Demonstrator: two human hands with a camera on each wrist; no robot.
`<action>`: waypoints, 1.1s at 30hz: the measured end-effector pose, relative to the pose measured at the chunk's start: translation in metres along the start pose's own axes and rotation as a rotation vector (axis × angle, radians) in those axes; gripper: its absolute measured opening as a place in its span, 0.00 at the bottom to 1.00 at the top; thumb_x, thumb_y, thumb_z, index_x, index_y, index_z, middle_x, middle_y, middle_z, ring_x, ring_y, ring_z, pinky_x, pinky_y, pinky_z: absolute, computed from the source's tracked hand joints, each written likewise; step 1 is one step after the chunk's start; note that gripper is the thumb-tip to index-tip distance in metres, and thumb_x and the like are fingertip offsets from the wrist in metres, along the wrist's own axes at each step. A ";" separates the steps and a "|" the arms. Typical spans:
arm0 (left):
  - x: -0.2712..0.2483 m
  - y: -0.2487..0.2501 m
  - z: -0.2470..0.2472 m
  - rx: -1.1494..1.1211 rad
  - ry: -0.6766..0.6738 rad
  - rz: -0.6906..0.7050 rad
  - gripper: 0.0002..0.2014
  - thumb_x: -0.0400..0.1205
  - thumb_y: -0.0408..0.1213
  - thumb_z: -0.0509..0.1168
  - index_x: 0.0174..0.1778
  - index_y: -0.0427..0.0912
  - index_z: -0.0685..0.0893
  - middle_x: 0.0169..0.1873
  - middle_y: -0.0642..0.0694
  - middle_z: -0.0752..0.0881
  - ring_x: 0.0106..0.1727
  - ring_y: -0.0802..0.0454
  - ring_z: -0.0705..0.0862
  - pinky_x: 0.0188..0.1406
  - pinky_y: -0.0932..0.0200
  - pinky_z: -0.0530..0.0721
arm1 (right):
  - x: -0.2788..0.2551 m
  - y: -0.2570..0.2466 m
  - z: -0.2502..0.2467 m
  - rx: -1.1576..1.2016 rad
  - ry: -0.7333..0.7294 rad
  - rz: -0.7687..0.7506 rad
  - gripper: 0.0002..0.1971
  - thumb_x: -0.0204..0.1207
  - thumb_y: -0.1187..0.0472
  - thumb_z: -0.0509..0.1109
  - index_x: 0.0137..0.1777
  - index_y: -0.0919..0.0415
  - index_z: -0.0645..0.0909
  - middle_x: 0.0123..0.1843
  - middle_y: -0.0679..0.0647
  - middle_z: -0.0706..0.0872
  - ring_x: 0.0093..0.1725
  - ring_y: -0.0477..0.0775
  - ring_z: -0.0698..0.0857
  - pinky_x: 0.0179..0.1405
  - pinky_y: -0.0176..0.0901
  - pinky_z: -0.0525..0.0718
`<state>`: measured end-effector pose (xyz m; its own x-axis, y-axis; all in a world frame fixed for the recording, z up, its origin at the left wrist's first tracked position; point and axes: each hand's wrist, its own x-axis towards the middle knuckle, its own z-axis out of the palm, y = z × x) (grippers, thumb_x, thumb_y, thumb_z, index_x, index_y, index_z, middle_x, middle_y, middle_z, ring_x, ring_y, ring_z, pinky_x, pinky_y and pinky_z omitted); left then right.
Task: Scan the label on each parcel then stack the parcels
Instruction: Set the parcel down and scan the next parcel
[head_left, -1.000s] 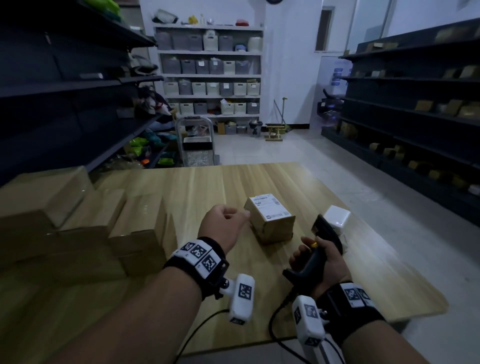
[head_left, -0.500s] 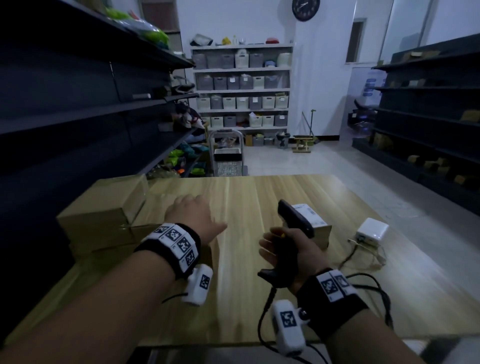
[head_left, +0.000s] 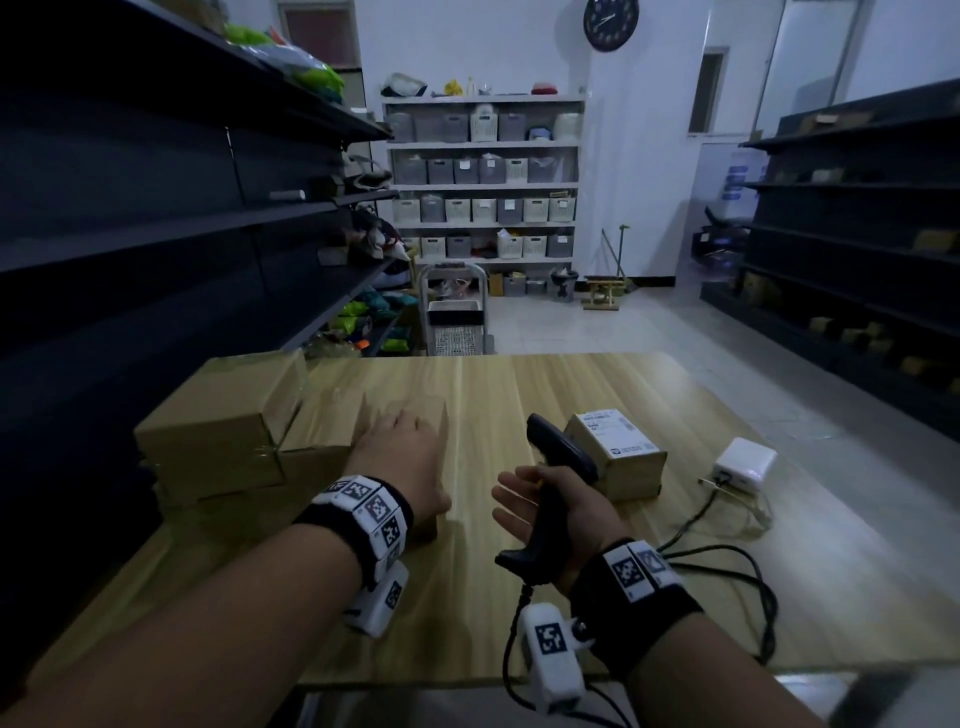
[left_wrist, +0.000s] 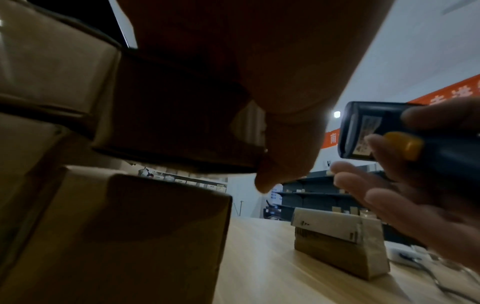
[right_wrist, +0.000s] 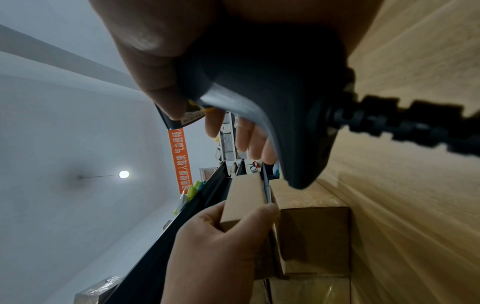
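Several plain cardboard parcels (head_left: 223, 415) are piled at the table's left. My left hand (head_left: 408, 441) lies over the nearest upper parcel (head_left: 415, 410). In the right wrist view its thumb and fingers (right_wrist: 270, 207) pinch that parcel (right_wrist: 244, 197) across its sides; the left wrist view shows the thumb (left_wrist: 280, 156) on the parcel's edge (left_wrist: 168, 123). My right hand (head_left: 524, 501) holds the black scanner (head_left: 558, 457) upright by its handle, thumb round it, the other fingers stretched out. A parcel with a white label (head_left: 615, 449) lies just right of the scanner.
A white adapter (head_left: 745, 462) sits at the right of the wooden table (head_left: 519, 384), and black cables (head_left: 727, 561) trail from it and from the scanner near the front edge. Dark shelving runs along both sides, and a trolley (head_left: 454, 317) stands beyond the table.
My left hand went from beside the labelled parcel leftward to the pile and took hold of an upper parcel. The right hand kept the scanner, and its fingers have spread out.
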<state>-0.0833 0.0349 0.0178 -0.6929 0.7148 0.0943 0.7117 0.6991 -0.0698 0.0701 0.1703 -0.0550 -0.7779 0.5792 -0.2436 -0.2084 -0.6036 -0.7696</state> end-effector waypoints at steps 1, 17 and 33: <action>-0.004 0.000 -0.004 -0.051 0.026 0.008 0.50 0.77 0.60 0.80 0.92 0.43 0.69 0.91 0.42 0.71 0.93 0.40 0.67 0.93 0.40 0.71 | -0.001 0.000 0.000 0.001 -0.004 -0.006 0.29 0.61 0.56 0.86 0.60 0.71 0.87 0.65 0.72 0.93 0.64 0.71 0.94 0.67 0.68 0.91; -0.047 0.027 0.048 -2.107 0.013 -0.199 0.19 0.78 0.34 0.77 0.62 0.27 0.90 0.49 0.29 0.97 0.46 0.35 0.96 0.36 0.49 0.95 | -0.014 -0.014 -0.009 0.079 -0.045 0.033 0.11 0.82 0.55 0.73 0.58 0.60 0.83 0.66 0.62 0.95 0.62 0.71 0.94 0.54 0.64 0.88; -0.024 0.052 0.118 -1.914 -0.240 -0.326 0.26 0.78 0.18 0.75 0.73 0.36 0.86 0.58 0.31 0.97 0.60 0.28 0.97 0.59 0.35 0.95 | -0.030 -0.034 -0.042 -0.054 0.190 -0.097 0.14 0.82 0.57 0.75 0.62 0.66 0.87 0.62 0.64 0.96 0.60 0.67 0.95 0.57 0.69 0.93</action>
<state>-0.0436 0.0562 -0.1053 -0.6837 0.6866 -0.2473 -0.3720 -0.0364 0.9275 0.1251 0.1963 -0.0463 -0.6290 0.7289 -0.2702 -0.2408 -0.5132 -0.8238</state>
